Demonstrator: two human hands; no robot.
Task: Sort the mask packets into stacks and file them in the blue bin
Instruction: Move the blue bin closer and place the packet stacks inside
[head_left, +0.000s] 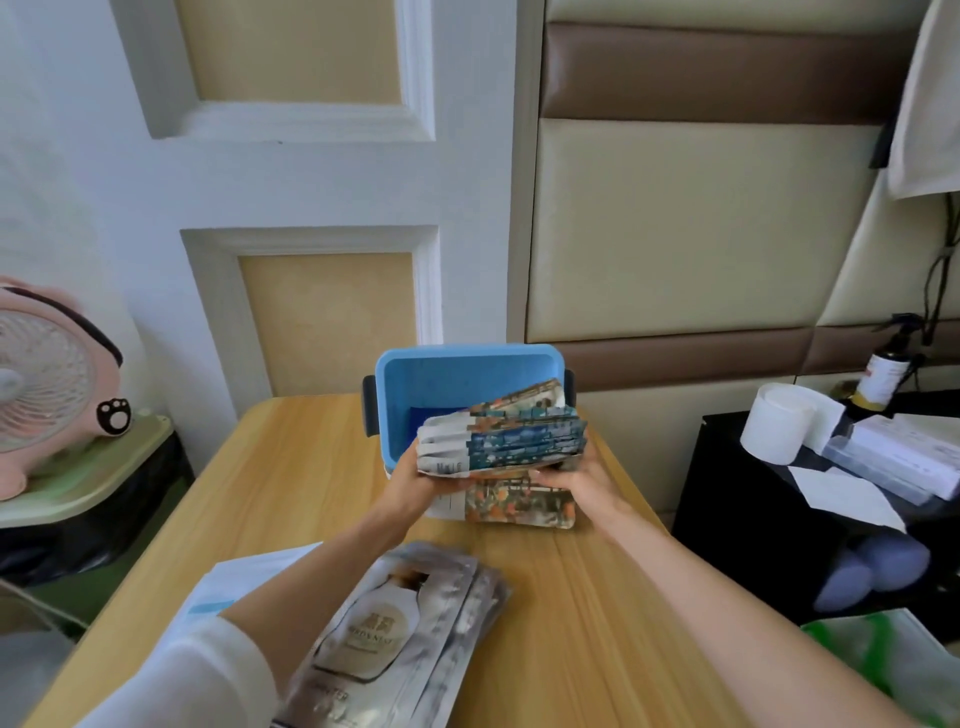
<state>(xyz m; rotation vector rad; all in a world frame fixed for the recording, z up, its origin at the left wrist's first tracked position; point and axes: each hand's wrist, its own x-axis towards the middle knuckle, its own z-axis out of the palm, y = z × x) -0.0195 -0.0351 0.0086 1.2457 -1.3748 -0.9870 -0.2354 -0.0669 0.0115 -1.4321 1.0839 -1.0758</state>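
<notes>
Left hand (408, 486) and right hand (579, 480) grip a stack of mask packets (511, 441) over the blue bin (441, 382).

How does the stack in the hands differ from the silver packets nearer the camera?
The held stack has blue painted prints; the silver packets show a pale bottle. The held stack is raised at the blue bin, in left hand and right hand; the silver packets lie on the table. Both are fanned.
</notes>
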